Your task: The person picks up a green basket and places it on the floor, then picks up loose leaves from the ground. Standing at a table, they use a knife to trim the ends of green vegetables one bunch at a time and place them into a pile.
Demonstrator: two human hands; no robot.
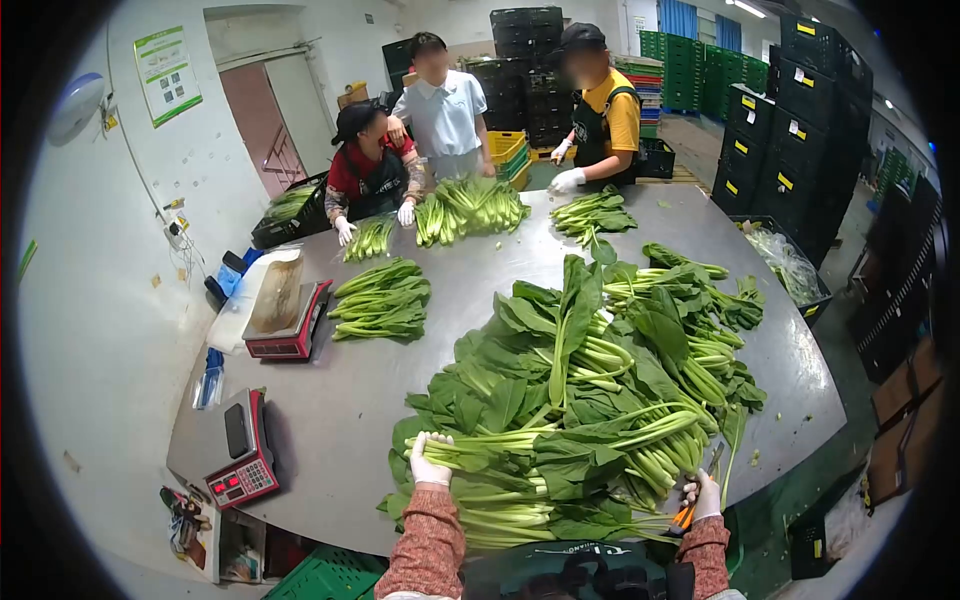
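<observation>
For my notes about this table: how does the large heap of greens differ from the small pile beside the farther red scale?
The large heap covers much more of the table than the small pile. The heap's stems point several ways; the small pile's lie mostly side by side. The left hand grips stems at the heap's left side; no hand touches the small pile. Both are leafy greens with paler stems.
</observation>
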